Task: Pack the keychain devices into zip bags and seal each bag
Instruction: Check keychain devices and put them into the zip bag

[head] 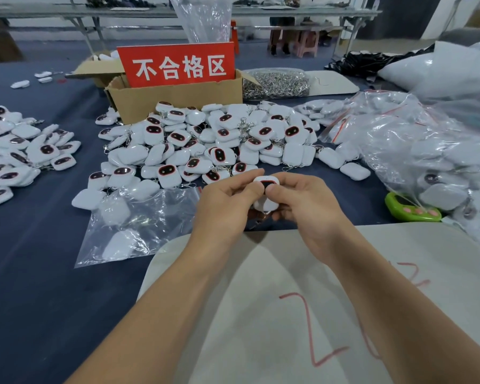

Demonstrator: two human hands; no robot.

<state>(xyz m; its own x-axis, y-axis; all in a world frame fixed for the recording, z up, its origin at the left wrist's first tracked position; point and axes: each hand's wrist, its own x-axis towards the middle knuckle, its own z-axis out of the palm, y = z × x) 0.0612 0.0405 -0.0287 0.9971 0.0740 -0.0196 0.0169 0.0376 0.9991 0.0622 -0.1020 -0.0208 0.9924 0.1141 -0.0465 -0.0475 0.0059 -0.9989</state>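
Head view: one white, rounded plastic keychain device, dark-faced, is pinched between the left hand and the right hand, in front of one brown cardboard box. One clear plastic zip bag is spread front-left of that box.

So the main pile of keychain devices sits mid-table, with a cardboard box right behind it and a sign standing in the box. A heap of metal clasps is right of the box. There's a second device pile far left and bagged devices heaped on the right. A zip bag lies flat before the main pile, left of the left hand and right hand, which hold a single device between them.
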